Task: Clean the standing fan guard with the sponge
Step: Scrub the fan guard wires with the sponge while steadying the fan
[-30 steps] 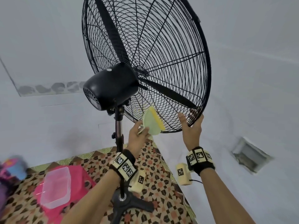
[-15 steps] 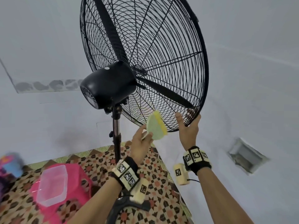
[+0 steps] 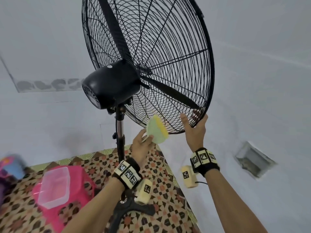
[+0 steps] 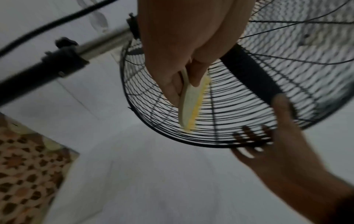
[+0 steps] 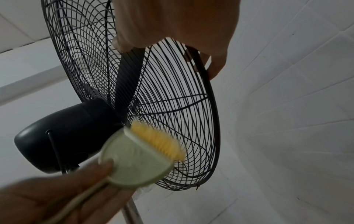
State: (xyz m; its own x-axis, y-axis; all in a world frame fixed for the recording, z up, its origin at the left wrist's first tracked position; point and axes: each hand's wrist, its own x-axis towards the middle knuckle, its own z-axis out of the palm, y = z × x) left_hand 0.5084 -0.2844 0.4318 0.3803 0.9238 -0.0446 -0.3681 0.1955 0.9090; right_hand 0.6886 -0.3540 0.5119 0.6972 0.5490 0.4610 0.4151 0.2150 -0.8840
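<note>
Left hand (image 3: 141, 147) holds sponge (image 3: 156, 130) upright, yellow edge facing fan guard (image 3: 168, 64).

Pale white tiled walls (image 3: 260, 81) fill most of the head view, their faint grout lines clearest in the right wrist view. A grey patterned border strip (image 3: 48, 84) runs along the left wall. Low on the right wall sits a small recessed vent (image 3: 254, 159). A floor mat (image 3: 159, 195) with a brown, orange and cream geometric pattern has a green edge. On it stands a pink stool (image 3: 67, 207) bearing a clear plastic container (image 3: 54, 186). The light is soft and even
</note>
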